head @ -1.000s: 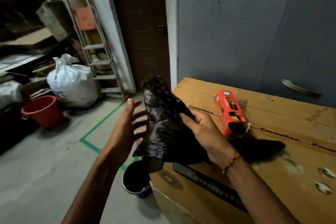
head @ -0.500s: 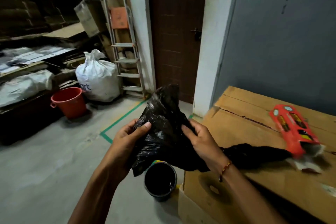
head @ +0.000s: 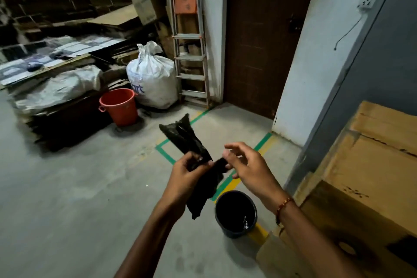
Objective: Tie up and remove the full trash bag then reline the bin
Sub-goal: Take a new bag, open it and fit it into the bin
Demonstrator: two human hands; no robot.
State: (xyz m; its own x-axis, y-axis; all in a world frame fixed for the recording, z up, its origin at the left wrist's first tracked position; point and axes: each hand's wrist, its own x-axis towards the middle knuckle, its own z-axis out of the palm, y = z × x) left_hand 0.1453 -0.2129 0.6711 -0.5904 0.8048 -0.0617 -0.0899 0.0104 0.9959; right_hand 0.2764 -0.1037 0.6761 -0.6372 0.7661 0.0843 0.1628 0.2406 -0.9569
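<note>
A folded black trash bag hangs in front of me above the floor, one end sticking up and the other drooping down. My left hand is closed around its middle. My right hand sits just to the right, thumb and fingertips pinching a fold of the bag while the other fingers are spread. A small dark round bin stands on the floor below my right hand, beside the cardboard box; its inside looks dark and I cannot tell whether it is lined.
A large cardboard box fills the right side. A red bucket, a white sack and a metal ladder stand at the back by a brown door. Stacked boards lie at left.
The bag has come off the cardboard box and now hangs over the floor near the bin. My left hand has closed on it. The view swung left; the orange packet is out of view.
</note>
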